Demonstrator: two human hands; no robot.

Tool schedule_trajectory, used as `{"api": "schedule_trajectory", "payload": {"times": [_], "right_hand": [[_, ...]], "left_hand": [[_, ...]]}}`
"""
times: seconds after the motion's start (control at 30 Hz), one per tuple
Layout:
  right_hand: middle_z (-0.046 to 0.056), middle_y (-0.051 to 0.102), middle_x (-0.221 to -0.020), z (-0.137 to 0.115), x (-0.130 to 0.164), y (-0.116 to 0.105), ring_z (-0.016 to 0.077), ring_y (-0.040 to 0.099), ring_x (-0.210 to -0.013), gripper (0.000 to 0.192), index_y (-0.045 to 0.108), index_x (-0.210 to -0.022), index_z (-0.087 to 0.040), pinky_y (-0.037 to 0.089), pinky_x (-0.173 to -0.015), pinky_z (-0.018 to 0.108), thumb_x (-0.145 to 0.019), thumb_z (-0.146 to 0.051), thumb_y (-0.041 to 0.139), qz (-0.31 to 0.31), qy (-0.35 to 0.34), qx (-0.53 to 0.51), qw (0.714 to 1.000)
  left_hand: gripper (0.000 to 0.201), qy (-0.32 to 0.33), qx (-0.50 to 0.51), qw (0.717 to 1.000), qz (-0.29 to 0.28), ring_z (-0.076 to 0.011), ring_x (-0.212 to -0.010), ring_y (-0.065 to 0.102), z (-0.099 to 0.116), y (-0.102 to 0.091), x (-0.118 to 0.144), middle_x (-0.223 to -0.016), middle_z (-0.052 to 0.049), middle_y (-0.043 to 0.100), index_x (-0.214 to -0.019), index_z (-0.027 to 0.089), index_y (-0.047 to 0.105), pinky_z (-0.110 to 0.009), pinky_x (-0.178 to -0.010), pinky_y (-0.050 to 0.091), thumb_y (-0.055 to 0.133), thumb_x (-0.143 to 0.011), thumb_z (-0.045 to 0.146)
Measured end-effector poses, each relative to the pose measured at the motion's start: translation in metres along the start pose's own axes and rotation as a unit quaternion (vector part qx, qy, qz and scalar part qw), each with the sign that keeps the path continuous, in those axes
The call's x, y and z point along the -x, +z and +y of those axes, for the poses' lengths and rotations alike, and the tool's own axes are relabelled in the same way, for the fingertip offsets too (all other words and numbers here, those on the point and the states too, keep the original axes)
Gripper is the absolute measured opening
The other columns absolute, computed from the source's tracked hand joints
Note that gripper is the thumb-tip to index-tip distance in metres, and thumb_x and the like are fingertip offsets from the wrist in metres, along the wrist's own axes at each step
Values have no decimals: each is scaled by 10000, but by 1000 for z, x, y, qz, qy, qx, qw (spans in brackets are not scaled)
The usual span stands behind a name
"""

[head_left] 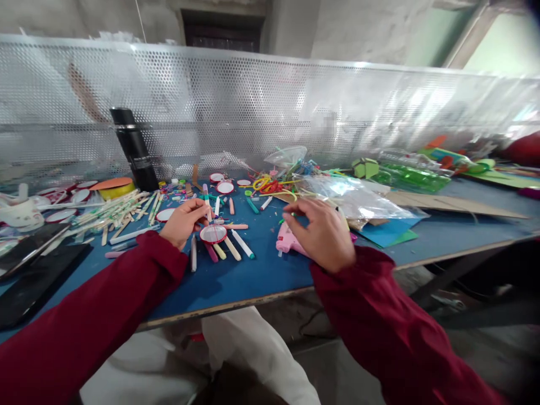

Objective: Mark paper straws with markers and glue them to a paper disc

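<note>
Sticks [230, 243] fan out from a small red-rimmed white disc [213, 233] at centre frame on the blue bench [253, 275], like rays on one side only: several pastel ones lie below and right of the disc, one more to its left, and the upper side is bare. By that look the piece is partly built, with more rays left to add; a heap of loose sticks [113, 211] lies at left and more discs [225, 187] sit further back.

Left hand [183, 222] rests just left of the disc, its fingers [201, 207] pinched on a thin pale stick [206, 202] that stands up above the disc. Right hand [323, 233] hovers at centre right, fingers loosely curled and spread, holding nothing that shows; a pink glue gun [287, 241] lies on the bench directly under it, touching or nearly so. The disc lies between the two hands, nearer the left. A clear plastic bag [358, 199] sits just beyond the right hand, and a black flask [135, 149] stands at upper left.
</note>
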State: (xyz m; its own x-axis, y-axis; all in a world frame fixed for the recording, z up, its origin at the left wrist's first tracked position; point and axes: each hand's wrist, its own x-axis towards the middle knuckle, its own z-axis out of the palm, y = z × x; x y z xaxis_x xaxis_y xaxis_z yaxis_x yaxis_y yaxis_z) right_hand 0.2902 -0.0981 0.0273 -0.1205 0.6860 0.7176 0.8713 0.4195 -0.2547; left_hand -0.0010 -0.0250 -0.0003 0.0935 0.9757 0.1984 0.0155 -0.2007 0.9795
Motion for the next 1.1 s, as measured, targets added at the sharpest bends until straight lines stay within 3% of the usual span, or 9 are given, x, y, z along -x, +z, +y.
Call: {"api": "schedule_trajectory", "payload": {"times": [0.1,0.23,0.4,0.63,0.77,0.97,1.1], "right_hand": [[91,722,-1004,8,25,-17,265,632,-1016,199,715,-996,-207,448,-947,393,-893,-312,580,-67,-2,163,984],[118,700,-997,7,46,-14,287,619,-1000,213,711,-1016,-196,434,-854,371,-857,-278,596,-119,-4,277,954],[111,684,-901,7,48,-1,278,652,-856,158,684,-923,-181,389,-720,372,-846,-227,554,-177,22,323,930],[111,674,-998,14,38,6,258,668,-885,176,656,-943,-169,392,-707,352,-816,-185,535,-233,25,311,921],[102,668,-987,17,40,8,270,665,-924,198,634,-965,-163,427,-766,364,-788,-182,547,-222,30,298,928],[108,651,-1130,5,47,7,292,642,-1057,419,612,-1190,-186,475,-907,400,-778,-147,548,-131,24,217,967],[133,635,-1204,-10,46,5,294,625,-1109,502,569,-1277,-174,498,-959,406,-776,-167,548,-59,17,108,992]], "left_hand": [[345,4,-12,1000,-8,-70,-542,565,-1,0,0,-837,-16,709,-844,188,550,-172,-429,324,702,-790,493],[328,-15,-22,1000,-7,-107,-592,653,-1,2,2,-816,-31,729,-876,184,535,-173,-446,386,725,-791,437],[317,-46,-2,998,-32,-163,-764,742,5,7,7,-974,-95,760,-992,155,628,-193,-534,494,774,-759,313],[314,-37,-18,999,-30,-125,-684,680,2,5,5,-955,-92,762,-900,144,743,-178,-456,390,778,-744,413],[272,-11,-10,1000,-16,-71,-572,579,1,5,4,-849,-63,738,-795,137,720,-168,-419,334,780,-731,394],[268,-47,17,998,-26,-129,-613,694,8,11,8,-834,-77,750,-893,149,633,-166,-426,407,730,-803,381],[187,-64,34,997,-32,-152,-715,745,8,12,7,-906,-95,767,-940,139,630,-172,-499,503,727,-814,238]]}}
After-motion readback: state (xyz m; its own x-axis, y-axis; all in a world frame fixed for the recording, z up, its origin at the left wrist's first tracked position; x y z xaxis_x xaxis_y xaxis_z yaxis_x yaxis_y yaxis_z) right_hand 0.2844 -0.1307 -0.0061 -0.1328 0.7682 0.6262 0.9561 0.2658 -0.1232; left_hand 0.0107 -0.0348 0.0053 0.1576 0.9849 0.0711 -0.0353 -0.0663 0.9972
